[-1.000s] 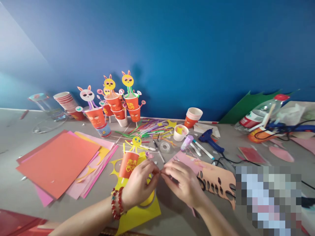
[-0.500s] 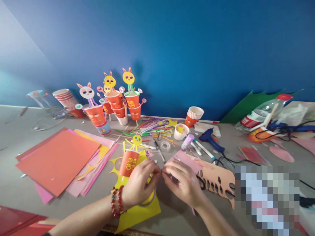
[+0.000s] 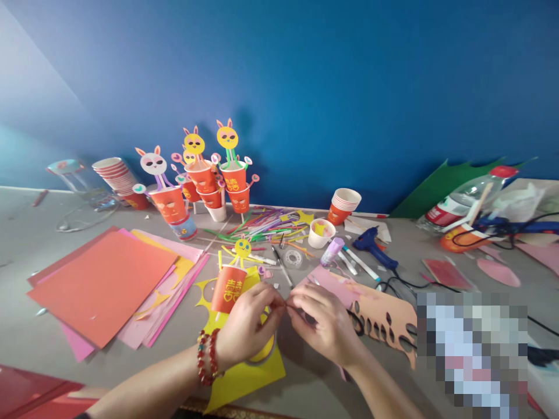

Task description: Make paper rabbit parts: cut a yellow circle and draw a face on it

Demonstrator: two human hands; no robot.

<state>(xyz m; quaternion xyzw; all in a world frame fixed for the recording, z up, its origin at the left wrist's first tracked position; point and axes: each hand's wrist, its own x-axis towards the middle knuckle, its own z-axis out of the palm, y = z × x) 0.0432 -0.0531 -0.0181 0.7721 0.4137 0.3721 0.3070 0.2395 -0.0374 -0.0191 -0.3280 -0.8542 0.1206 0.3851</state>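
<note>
My left hand point(image 3: 255, 317) and my right hand point(image 3: 321, 320) meet fingertip to fingertip above the table. Both are closed in a pinch, and whatever lies between the fingers is too small to make out. Just behind my left hand stands a red paper cup point(image 3: 229, 288) with gold characters; a yellow bunny face point(image 3: 243, 247) rises from it on yellow stems. Under the left hand are a cut yellow sheet point(image 3: 248, 378) and a roll of tape, partly hidden. Beside my right hand, black scissor handles point(image 3: 357, 322) show in part on peach paper with cut-out holes point(image 3: 384, 320).
Finished bunny cups point(image 3: 205, 180) stand stacked at the back. Stacked coloured paper point(image 3: 105, 279) lies left. Behind my hands are loose coloured sticks point(image 3: 275, 224), a pen point(image 3: 283, 266), a glue stick point(image 3: 332, 252) and a blue glue gun point(image 3: 373, 244) with its cord. A bottle point(image 3: 463, 201) stands right.
</note>
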